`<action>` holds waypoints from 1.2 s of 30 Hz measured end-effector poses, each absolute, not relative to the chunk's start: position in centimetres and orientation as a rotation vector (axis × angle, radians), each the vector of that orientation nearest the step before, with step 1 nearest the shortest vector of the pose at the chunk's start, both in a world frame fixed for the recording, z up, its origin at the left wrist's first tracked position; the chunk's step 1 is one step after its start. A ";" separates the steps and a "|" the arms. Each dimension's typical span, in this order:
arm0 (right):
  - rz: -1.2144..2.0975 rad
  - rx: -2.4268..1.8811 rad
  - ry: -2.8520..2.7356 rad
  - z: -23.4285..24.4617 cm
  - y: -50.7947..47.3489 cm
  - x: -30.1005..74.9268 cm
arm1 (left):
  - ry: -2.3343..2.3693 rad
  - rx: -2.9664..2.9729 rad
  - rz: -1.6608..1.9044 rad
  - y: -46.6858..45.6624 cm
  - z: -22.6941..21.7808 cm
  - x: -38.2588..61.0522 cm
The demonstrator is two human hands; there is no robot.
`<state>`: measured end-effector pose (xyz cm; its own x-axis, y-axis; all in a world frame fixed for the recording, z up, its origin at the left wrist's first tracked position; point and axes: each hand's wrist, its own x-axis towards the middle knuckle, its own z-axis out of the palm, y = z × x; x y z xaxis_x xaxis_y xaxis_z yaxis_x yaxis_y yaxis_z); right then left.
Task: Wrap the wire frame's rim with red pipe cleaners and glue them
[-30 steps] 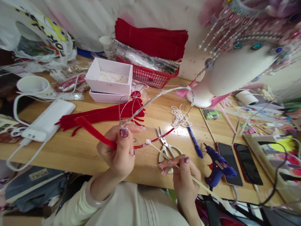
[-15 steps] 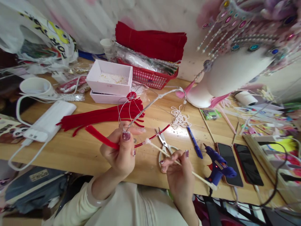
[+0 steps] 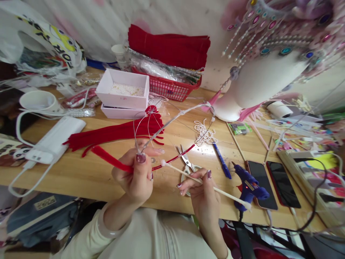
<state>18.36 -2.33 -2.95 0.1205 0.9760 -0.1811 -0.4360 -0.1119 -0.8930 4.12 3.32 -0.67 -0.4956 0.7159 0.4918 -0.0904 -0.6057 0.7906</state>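
My left hand pinches a thin wire frame between thumb and fingers. A fuzzy red chenille strip sticks out to the left of that hand, and a red-wrapped length of the frame runs out to its right. In my right hand is a long cotton swab. One swab tip is at the red-wrapped wire, close to my left fingers; whether it touches I cannot tell. Scissors lie open on the table beneath the swab, partly hidden by my right fingers.
Red chenille stems lie behind my left hand, near a white box of beads and a red basket. Rightward are a pearl string, a blue pen, a glue gun, two phones and a mannequin head.
My hands, with the frame and the swab, have shifted slightly left in view. The swab tip is a little nearer my left fingers. Both grips are the same.
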 end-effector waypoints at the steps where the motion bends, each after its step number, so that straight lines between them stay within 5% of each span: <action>1: 1.379 -1.050 -0.676 -2.9 -2.3 18.3 | 0.980 1.172 2.128 3.3 -0.7 4.1; 17: 1.645 -1.022 -0.326 -3.0 -1.5 17.3 | 0.975 1.116 2.102 3.2 -1.1 3.6; 28: 1.232 -0.884 -0.714 -2.0 -2.5 18.8 | 0.950 0.966 2.117 3.6 -0.7 2.6; 36: 1.229 -0.994 -0.852 -4.1 -4.2 20.0 | 0.948 0.890 2.118 4.1 -0.4 2.1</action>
<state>20.03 -4.16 -4.13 0.1516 0.9884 -0.0008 -0.3456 0.0522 -0.9369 2.13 4.12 -0.40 -0.5627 0.7646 0.3144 -0.2749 -0.5317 0.8011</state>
